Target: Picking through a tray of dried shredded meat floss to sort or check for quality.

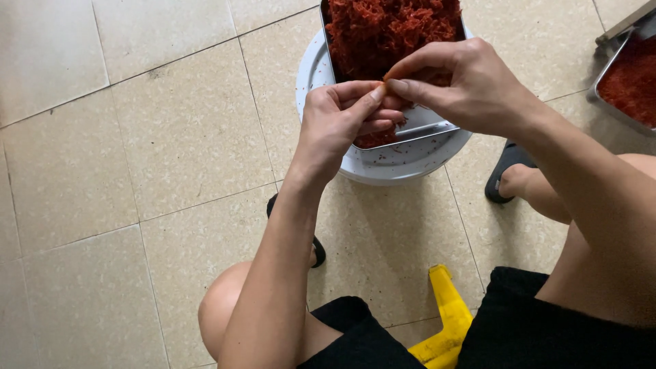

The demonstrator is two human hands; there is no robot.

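Two hands meet over one metal tray: the left hand (pixel 342 116) and the right hand (pixel 458 85) both pinch the same small orange-red piece (pixel 385 80), fingertips pressed together on it from either side. Just behind and below that pinch lies the steel tray (pixel 427 126), heaped with dark red shredded chilli (pixel 389 27) and resting on one white round bucket lid (pixel 403 160). As a judgement, the work looks mid-way: a large heap is already shredded, yet one piece is in hand. Far to the right of the grip sits a second tray (pixel 618 65) of red flakes, partly cut off. Nearer the body, one yellow stool (pixel 444 321) shows between the knees.
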